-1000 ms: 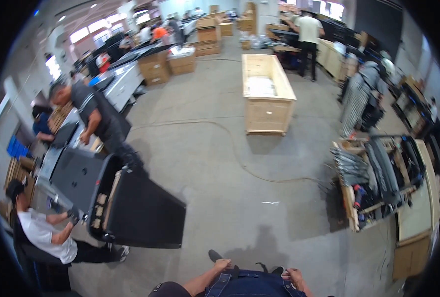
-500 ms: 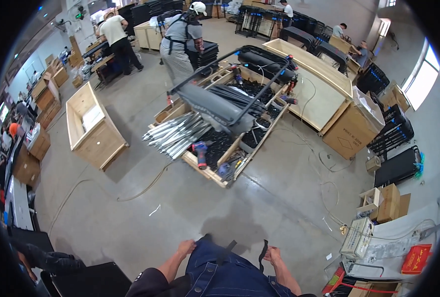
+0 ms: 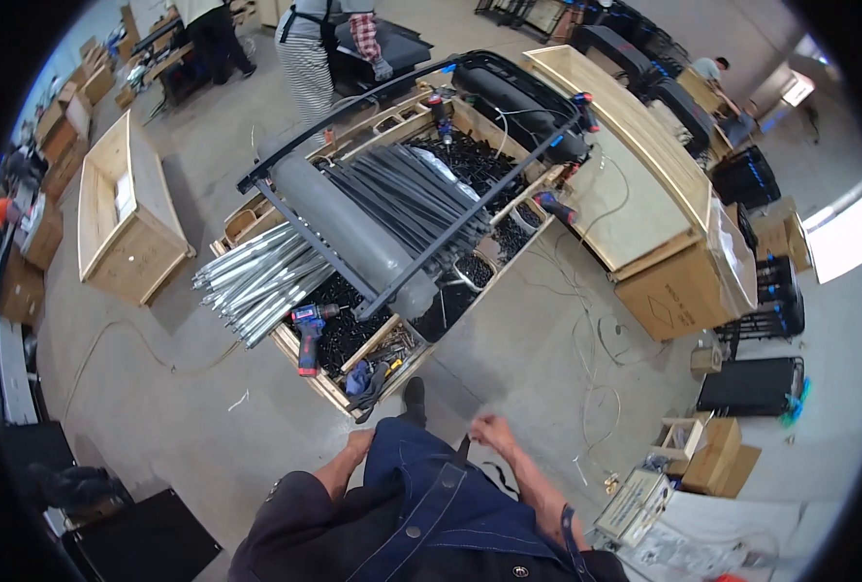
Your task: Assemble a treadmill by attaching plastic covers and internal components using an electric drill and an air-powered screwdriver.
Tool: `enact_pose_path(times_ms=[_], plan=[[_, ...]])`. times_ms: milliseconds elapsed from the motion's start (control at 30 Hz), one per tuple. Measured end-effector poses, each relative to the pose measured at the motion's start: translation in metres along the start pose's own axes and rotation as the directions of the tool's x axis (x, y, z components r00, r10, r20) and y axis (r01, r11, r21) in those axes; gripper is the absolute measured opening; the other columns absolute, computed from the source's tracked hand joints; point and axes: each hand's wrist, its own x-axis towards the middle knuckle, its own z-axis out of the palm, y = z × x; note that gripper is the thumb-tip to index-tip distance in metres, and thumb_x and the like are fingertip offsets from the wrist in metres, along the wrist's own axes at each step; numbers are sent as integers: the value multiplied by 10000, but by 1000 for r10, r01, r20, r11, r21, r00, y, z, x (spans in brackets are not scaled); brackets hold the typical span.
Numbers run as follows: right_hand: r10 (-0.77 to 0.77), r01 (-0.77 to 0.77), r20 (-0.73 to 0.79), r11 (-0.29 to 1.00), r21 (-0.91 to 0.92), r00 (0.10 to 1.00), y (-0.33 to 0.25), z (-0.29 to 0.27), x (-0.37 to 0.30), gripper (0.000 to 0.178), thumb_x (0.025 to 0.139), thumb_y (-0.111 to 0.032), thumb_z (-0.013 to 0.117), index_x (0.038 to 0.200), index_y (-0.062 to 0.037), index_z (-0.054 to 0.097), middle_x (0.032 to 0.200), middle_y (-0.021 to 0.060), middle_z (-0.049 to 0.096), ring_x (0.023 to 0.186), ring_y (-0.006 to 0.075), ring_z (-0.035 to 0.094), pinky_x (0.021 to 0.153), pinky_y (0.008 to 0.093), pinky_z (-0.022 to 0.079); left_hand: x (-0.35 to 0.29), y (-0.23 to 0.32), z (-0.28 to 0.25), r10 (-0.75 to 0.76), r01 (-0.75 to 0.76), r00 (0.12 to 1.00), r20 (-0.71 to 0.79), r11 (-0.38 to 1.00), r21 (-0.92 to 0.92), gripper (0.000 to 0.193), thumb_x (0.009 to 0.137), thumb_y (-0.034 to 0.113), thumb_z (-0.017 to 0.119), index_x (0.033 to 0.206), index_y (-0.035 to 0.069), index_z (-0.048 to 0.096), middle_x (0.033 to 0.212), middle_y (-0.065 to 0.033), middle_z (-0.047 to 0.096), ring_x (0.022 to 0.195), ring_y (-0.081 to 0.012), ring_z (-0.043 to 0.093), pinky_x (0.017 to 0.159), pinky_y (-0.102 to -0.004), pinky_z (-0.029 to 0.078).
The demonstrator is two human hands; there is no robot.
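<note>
In the head view, the wooden parts tray (image 3: 326,392) now stands closer ahead of you than half a second ago, blocking your way, with a grey roll (image 3: 353,228), black frame (image 3: 475,212) and drill (image 3: 309,339) on it. Your right hand (image 3: 492,434) curls beside the dark strap (image 3: 463,451) of your denim apron (image 3: 402,470), your left hand (image 3: 359,441) is half hidden at its edge; I cannot tell whether either grips anything.

We list: tray (image 3: 313,382) before us; drill (image 3: 309,341) and tubes (image 3: 261,281) on tray; crate (image 3: 132,264) left, carton (image 3: 681,299) right.
</note>
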Motion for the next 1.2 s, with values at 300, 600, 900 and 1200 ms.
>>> enact_pose_path(times_ms=[300, 600, 900, 1200], plan=[[-639, 529, -88, 700, -479, 764, -313, -65, 220, 306, 888, -228, 682, 1112, -23, 643, 952, 142, 706, 822, 276, 688, 720, 416, 527, -40, 147, 54, 40, -118, 988, -146, 810, -574, 337, 916, 335, 634, 1105, 60, 679, 865, -23, 691, 748, -144, 648, 651, -293, 483], [-557, 606, 424, 189, -772, 714, -389, -81, 320, 446, 829, -215, 749, 1150, -24, 505, 1075, 247, 633, 906, 461, 659, 757, 537, 552, -123, 82, 233, -453, -125, 867, -210, 210, -970, 264, 934, 277, 601, 1036, 34, 619, 808, -91, 668, 638, -212, 646, 542, -304, 525], [-474, 770, 629, 197, -607, 616, -418, -110, 367, 355, 812, -334, 746, 1068, -123, 620, 914, 179, 714, 891, 424, 677, 791, 507, 540, -133, 132, 393, -173, -36, 889, -424, 897, -441, 443, 999, 378, 500, 1224, 36, 669, 1141, -106, 699, 1004, -207, 641, 898, -337, 480], [-516, 668, 525, 129, -733, 677, -459, -79, 450, 403, 860, -274, 735, 1081, -31, 503, 1061, 212, 619, 967, 415, 655, 793, 506, 563, -175, 272, 356, -396, -123, 811, -430, 603, -788, 513, 999, 369, 528, 1316, -30, 588, 1211, -168, 672, 1077, -257, 653, 943, -363, 502]])
